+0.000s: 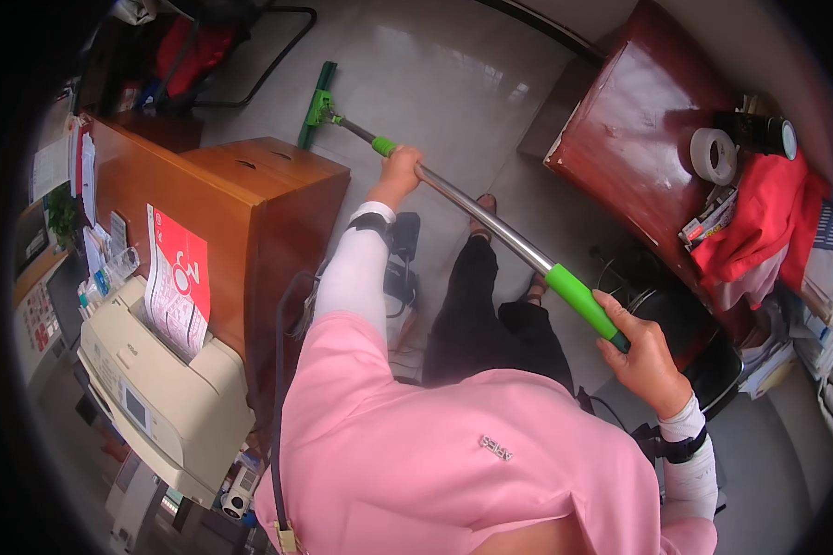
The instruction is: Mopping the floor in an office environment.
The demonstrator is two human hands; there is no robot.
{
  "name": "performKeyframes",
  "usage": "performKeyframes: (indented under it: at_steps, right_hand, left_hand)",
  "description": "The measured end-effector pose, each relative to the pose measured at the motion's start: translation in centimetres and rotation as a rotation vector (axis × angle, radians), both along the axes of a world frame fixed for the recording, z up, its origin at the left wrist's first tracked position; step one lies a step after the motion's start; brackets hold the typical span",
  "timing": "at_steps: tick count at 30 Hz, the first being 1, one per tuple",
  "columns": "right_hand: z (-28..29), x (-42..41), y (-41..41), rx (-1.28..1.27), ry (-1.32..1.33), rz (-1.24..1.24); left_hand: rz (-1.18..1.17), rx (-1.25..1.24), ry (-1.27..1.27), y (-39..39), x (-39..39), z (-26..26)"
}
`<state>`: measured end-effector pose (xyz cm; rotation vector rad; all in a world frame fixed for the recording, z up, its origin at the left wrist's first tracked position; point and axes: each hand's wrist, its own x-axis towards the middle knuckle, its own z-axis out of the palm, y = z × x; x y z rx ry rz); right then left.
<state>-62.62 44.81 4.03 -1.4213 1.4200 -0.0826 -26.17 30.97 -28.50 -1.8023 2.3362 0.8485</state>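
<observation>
A sponge mop (486, 209) with a steel pole and green fittings slants across the view before me. My left hand (398, 173) is closed around the pole just below its green collar. At the pole's near end, my right hand (636, 347) grips the green handle sleeve (582, 300). The mop's long dark green head (318, 104) lies on the grey tiled floor (416, 76), near the black metal legs of a chair (278, 69). Both my forearms wear white sleeves with black wristbands.
To the left stands a wooden cabinet (298, 201), beside a beige printer (173, 402) holding a printed sheet (178, 270). At right, a reddish wooden desk (632, 125) bears a tape roll (713, 156) and red cloth (763, 222). A black stool (708, 368) stands below its edge.
</observation>
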Motion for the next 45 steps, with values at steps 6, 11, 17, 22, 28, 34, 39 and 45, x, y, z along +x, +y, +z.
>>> performKeyframes:
  at_steps: [6, 11, 17, 22, 28, 34, 39, 45]
  right_hand:
    - [0.4, -1.8, -0.6, -0.199, 0.289, 0.287]
    - [2.5, -4.4, -1.0, -0.269, 0.423, 0.435]
    - [3.5, -7.4, 0.8, -0.337, 0.458, 0.515]
    - [4.5, -9.9, 1.8, -0.427, 0.496, 0.540]
    - [5.8, -11.5, 2.9, -0.450, 0.514, 0.574]
    - [7.1, -12.4, 4.8, -0.438, 0.534, 0.587]
    - [8.4, -12.5, 7.2, -0.397, 0.545, 0.573]
    - [11.1, -13.9, 9.5, -0.332, 0.634, 0.597]
  left_hand:
    - [-0.229, 0.412, -0.118, -0.7, -4.2, 0.5]
    - [-0.065, -0.047, 0.047, 2.6, -7.1, -0.4]
    - [0.003, -0.169, 0.152, 5.3, -10.6, -0.4]
    - [0.071, -0.237, 0.191, 6.7, -13.8, 0.5]
    - [0.114, -0.306, 0.246, 8.2, -15.9, 0.7]
    - [0.103, -0.353, 0.335, 10.2, -17.3, 0.2]
    - [0.132, -0.202, 0.265, 12.9, -18.8, 1.3]
    - [0.126, -0.324, 0.350, 17.0, -21.9, 4.1]
